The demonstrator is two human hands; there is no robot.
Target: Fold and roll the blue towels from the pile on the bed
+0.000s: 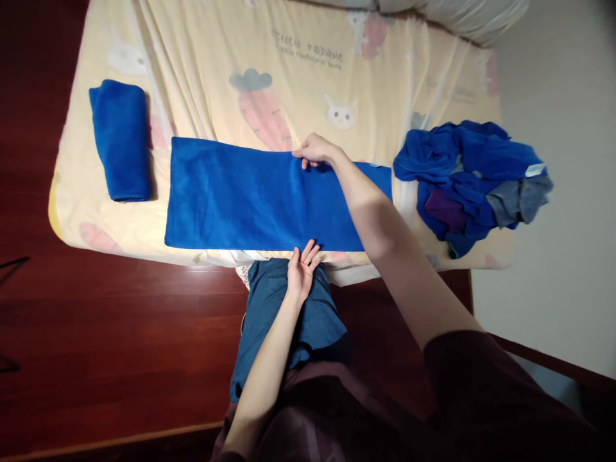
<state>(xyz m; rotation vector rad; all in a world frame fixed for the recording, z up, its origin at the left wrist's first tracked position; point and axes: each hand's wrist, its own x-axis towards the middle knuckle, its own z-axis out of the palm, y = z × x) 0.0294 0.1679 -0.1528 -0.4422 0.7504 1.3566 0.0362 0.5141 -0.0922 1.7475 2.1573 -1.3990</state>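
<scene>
A blue towel point(231, 199) lies flat in a long rectangle along the bed's front edge. My right hand point(316, 151) reaches over it and pinches its far edge, a little right of the middle. At the near edge rests my left hand point(301, 273), palm up, with the fingers spread and their tips at the cloth's border. A small pale tag shows at the towel's far right corner, and my right forearm covers part of that end.
On the bed point(192, 77), a folded blue towel point(122, 141) sits at the left. A crumpled heap of blue, grey and purple cloths point(474, 179) lies at the right, near a pale wall point(558, 160). Grey-white bedding point(457, 16) runs along the back.
</scene>
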